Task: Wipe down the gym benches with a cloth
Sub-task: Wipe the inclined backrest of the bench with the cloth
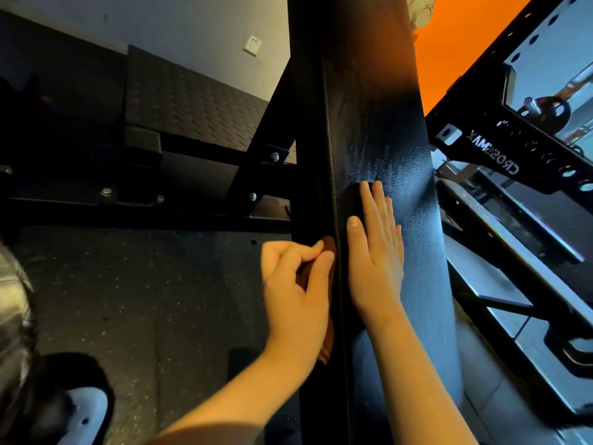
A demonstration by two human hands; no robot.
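**Bench (369, 107) side face met by the cloth (330, 244)**

Nearest, the cloth is pinched by the left hand (295, 284) against the pad's left side. Just beside it, the right hand (375, 252) is laid flat on the top, fingers straight. The pad's long axis runs away from both hands, so the remaining length is judged to lie ahead.

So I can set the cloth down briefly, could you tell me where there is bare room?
The bench pad is bare beyond the right hand, toward its far end. The speckled floor left of the left hand is open too. Crowded: the pad's left edge, where both hands and the cloth meet.
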